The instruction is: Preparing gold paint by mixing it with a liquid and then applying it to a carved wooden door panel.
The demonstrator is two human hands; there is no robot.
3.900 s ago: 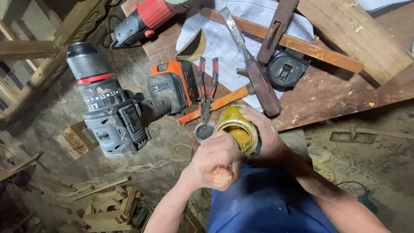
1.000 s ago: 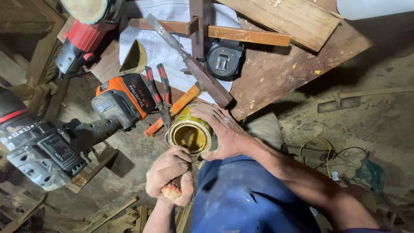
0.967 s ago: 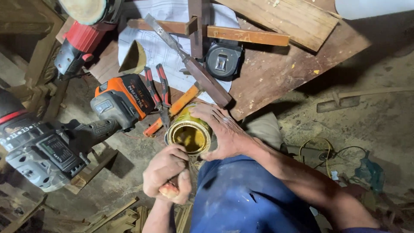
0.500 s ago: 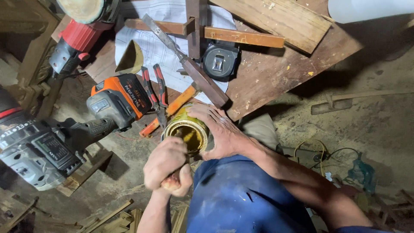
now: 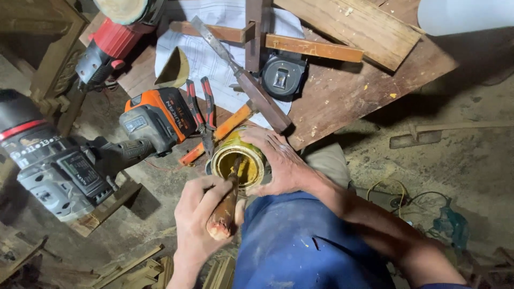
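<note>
Step in hand, judged: contents of the open yellow tin (image 5: 238, 160) are being stirred or loaded w/ a wooden-handled tool (image 5: 225, 206). Tin is being kept upright on the dusty floor, centre of view, just near of the wooden board (image 5: 348, 91) and touching the orange-handled pliers (image 5: 201, 115) area. Left hand (image 5: 201, 225) is being closed in a fist round the tool handle; right hand (image 5: 281, 163) is being spread, fingers wide, round the tin's right wall to steady it. Next move probably calls for the tip being lifted clear w/o tipping the tin. Tool tip is being hidden inside the tin; tool type can't be told. Grey drill (image 5: 51, 166) is being cut off at left edge.
</note>
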